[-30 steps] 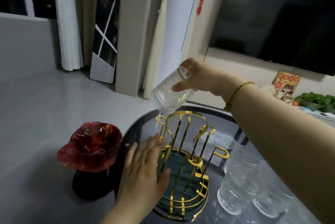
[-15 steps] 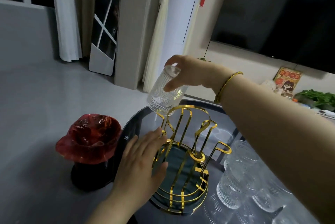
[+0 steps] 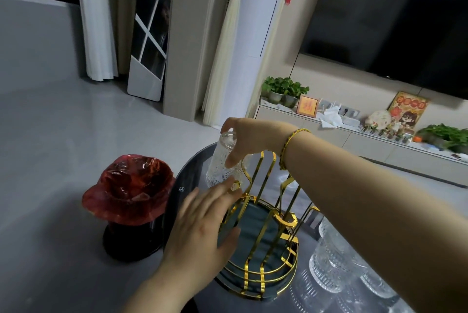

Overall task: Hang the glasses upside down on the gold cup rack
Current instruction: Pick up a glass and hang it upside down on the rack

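Left of the gold cup rack, off the table's edge, stands a dark stand topped with a crumpled red cover, well clear of the work. Next comes the left hand, laid flat and open against the rack's left side with fingers spread, gripping nothing, apparently steadying it. Above the rack's left prong the right hand pinches a ribbed glass by its base, mouth down, its rim level with the prong tip; whether it is seated on the prong yet I cannot tell. No other glass hangs on the rack, so the task looks barely begun. Right of the rack, several more glasses wait on the round dark table, just beside the rack's base. Room is tight on that side under the outstretched forearm; the rack's left sits close to the table rim, with open floor beyond.
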`<state>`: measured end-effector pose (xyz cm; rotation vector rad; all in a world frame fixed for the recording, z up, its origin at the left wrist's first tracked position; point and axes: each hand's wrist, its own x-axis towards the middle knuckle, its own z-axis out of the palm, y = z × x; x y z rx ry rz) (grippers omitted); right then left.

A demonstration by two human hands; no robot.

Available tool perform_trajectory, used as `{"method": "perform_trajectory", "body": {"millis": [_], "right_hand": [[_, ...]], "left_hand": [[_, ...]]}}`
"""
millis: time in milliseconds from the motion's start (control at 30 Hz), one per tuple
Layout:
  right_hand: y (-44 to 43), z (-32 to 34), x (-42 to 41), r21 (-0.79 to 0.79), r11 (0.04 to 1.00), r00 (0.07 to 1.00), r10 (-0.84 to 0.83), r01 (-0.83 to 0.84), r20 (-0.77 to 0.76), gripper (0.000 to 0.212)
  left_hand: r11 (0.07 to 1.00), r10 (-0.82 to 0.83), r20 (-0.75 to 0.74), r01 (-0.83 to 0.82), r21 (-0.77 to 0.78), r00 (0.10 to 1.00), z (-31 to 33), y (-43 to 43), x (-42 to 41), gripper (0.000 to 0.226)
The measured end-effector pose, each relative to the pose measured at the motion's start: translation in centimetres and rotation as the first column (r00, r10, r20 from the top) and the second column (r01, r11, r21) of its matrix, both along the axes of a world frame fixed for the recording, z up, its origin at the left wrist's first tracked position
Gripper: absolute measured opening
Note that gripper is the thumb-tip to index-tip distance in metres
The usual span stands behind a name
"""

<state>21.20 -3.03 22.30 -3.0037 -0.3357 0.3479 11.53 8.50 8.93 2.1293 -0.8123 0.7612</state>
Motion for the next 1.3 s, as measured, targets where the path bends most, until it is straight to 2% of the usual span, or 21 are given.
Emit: {"method": "perform_trajectory", "body": {"millis": [467,900,1200,1300], "right_hand": [[1.3,0.0,0.7,-0.272,0.96,0.994,0.029,-0.058,-0.109,0.077],[0.7,0.2,1.1,-0.195,0.981,0.976,-0.053,0.011,-0.209,0.067],[0.7,0.0,1.1,-0.206,0.979,0.982,-0.042,0.003,-0.187,0.065],[0.4,0.4,0.8,-0.243,0.97,0.995,0.003,-0.028,-0.102,0.071]], "left_hand": [[0.996,-0.07,-0.048,0.067,-0.056,0.996,-0.1,0.2,0.1,0.045],[0.996,-0.073,-0.045,0.07,-0.051,0.996,-0.2,0.0,0.1,0.051],[0.997,-0.067,-0.068,0.065,-0.035,0.995,0.0,0.1,0.1,0.048],[0.997,-0.079,-0.092,0.076,-0.035,0.993,0.2,0.1,-0.1,0.047]]}}
